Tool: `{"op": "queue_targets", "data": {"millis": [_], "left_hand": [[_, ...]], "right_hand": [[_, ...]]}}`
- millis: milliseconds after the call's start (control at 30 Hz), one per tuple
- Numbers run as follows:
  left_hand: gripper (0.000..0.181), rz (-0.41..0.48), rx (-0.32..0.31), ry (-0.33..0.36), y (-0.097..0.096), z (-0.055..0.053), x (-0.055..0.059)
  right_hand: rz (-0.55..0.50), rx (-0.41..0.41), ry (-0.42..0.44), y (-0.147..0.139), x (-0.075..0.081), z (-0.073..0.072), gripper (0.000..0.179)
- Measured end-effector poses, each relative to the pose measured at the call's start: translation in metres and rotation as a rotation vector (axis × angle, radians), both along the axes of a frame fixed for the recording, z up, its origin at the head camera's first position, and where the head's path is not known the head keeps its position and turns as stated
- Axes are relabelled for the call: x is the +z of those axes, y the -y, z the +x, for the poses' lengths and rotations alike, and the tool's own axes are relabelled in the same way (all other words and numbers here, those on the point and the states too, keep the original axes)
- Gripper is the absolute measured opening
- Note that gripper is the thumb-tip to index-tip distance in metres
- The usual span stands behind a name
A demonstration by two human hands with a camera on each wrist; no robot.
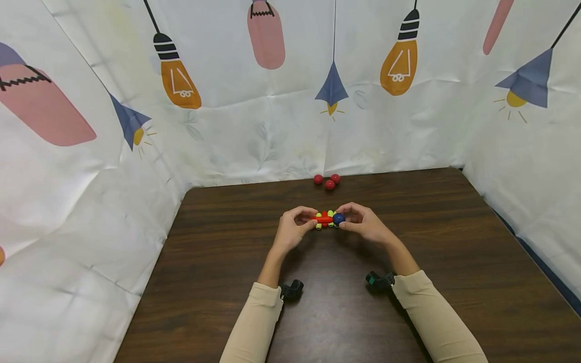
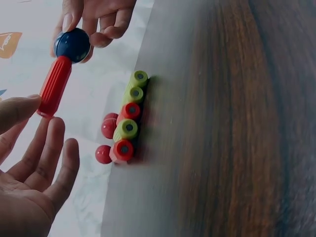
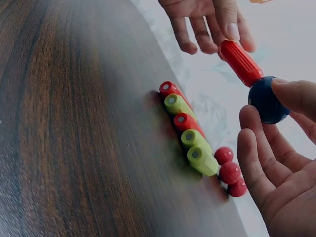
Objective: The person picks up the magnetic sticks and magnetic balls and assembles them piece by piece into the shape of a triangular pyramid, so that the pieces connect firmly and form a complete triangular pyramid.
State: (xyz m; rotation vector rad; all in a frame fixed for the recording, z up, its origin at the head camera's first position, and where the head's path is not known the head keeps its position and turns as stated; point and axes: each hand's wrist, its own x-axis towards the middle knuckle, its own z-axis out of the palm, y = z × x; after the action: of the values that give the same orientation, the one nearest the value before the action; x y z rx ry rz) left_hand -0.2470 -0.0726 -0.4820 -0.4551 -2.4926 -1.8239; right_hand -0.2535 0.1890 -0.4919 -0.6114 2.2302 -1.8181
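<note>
Head view: nearer than the rod row [image 3: 183, 121], the worktop [image 1: 336, 312] leaves room to move. Above the row, the left hand [image 1: 290, 229] pinches a red rod [image 1: 324, 220], the right hand [image 1: 366, 225] a blue ball [image 1: 338, 219] touching its end, likely for alignment. Beyond the row, red balls [image 1: 330, 185] sit near the far edge.

table [image 1: 218, 282]: dark, wood-grained | white backdrop [image 1: 290, 131]: creased, printed orange bulbs [image 1: 393, 75], blue lamps [image 1: 332, 86]
</note>
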Motion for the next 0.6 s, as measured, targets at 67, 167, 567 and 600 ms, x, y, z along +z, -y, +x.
{"op": "queue_targets", "data": {"millis": [67,167,567,600], "left_hand": [[0.025,-0.009,0.004,0.005,0.002,0.000,0.000],[0.024,-0.030,0.025,0.011,0.007,-0.001,-0.001],[0.036,-0.215,0.023,0.087,0.019,-0.020,-0.014],[0.038,-0.231,0.012,0.093,0.019,-0.023,-0.015]], "right_hand": [[0.000,-0.004,-0.003,-0.002,0.000,-0.001,0.035],[-0.009,-0.017,0.008,-0.005,0.000,-0.002,0.036],[-0.067,-0.073,0.018,-0.027,0.007,-0.002,0.041],[-0.076,-0.076,0.023,-0.028,0.008,-0.002,0.041]]}}
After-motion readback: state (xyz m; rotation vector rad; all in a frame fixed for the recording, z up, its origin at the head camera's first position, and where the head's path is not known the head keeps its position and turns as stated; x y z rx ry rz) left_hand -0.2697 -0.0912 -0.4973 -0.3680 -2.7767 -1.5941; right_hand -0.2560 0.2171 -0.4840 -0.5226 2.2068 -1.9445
